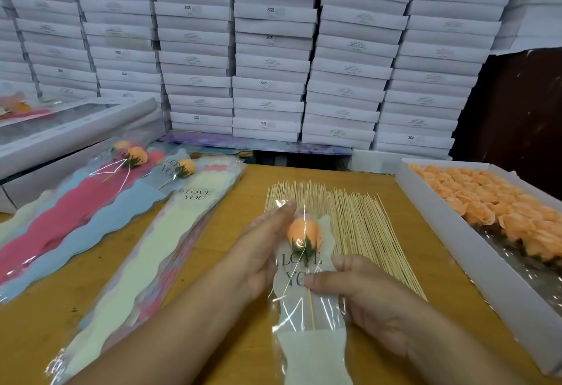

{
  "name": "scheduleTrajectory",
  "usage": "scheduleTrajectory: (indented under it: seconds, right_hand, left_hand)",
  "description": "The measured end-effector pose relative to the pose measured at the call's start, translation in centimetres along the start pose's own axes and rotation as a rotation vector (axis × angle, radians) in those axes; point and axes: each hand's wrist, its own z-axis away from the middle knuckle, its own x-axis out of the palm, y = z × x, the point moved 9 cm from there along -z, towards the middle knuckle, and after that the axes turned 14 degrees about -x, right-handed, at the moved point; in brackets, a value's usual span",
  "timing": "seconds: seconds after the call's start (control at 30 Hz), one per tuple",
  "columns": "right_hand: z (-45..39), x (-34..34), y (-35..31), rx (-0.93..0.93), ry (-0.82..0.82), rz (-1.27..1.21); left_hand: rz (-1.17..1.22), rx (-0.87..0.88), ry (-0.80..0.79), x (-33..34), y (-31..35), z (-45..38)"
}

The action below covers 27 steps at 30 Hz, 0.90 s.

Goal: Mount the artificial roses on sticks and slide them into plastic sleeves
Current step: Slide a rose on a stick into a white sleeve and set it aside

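Since the stem already runs down inside the film, step: sleeving, near its end — the rose looks seated, so I judge this one almost done.
Rose (305,233): orange bud on a stick (311,305), inside the sleeve (307,287), just above the "LOVE YOU" print; the whole piece is held over the counter (231,308).
Left hand (267,248): fingers nearly straight and together, lying flat along the sleeve's left edge beside the rose, steadying rather than clasping.
Right hand (362,296): thumb and curled fingers pinch the sleeve just below the rose, on its right side.
Next move: probably laying it with the finished ones (137,156), well left of the rose, then taking a fresh stick.
Sticks (349,226): fanned on the counter behind and right of the rose.
Tray (431,211): loose roses, far right of the rose.
Empty sleeves (146,248): stacked left of the rose.
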Motion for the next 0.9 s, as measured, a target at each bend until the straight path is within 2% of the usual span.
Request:
scheduleTrajectory:
  seconds: [0.17, 0.67, 0.8, 0.9]
  right_hand:
    - [-0.8, -2.4, -1.5, -0.108, 0.111, -0.017]
    - [-2.2, -6.8, -1.5, -0.195, 0.306, -0.11]
    - [-2.3, -6.9, -1.4, -0.204, 0.3, -0.107]
    - [-2.3, -6.1, -1.4, -0.212, 0.22, -0.089]
  left_hand:
    - [-0.11, -0.093, -0.155, 1.9, -1.5, 0.4]
    - [-0.511, -0.288, -0.274, 3.4, -5.2, 1.2]
    - [-0.488, -0.242, -0.245, 3.2, -4.8, 1.2]
    - [-0.4, -0.18, -0.226, 3.1, -3.9, 1.0]
